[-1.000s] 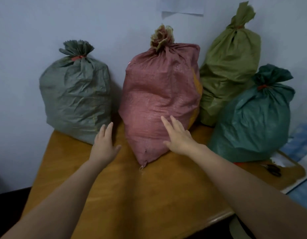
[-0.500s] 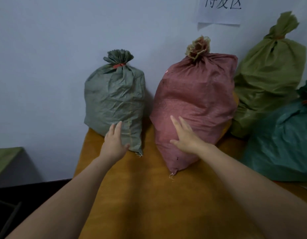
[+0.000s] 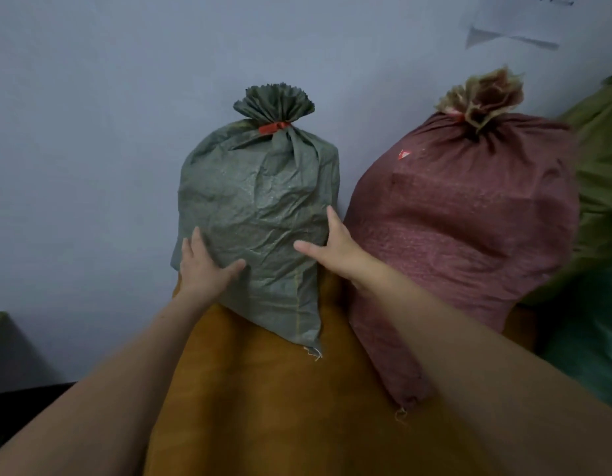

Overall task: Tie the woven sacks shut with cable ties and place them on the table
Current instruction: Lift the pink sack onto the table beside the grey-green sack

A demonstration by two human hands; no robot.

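Observation:
A grey-green woven sack (image 3: 260, 201) stands upright on the orange-brown table (image 3: 280, 407) against the wall, its neck bunched under a red cable tie (image 3: 274, 127). My left hand (image 3: 203, 266) lies flat on its lower left side, thumb spread across the front. My right hand (image 3: 335, 249) presses on its right side with straight fingers, between it and the red woven sack (image 3: 469, 228). The red sack stands right beside it, its frayed top gathered and tied.
An olive-green sack (image 3: 600, 159) and a teal sack (image 3: 586, 338) crowd the right edge. The pale wall is close behind the sacks, with a paper sign (image 3: 514, 25) taped to it. The table's left edge drops to a dark floor.
My right hand left the red sack and moved to the grey-green sack's right side. My left hand slid up onto that sack's left side. The view shifted left and closer.

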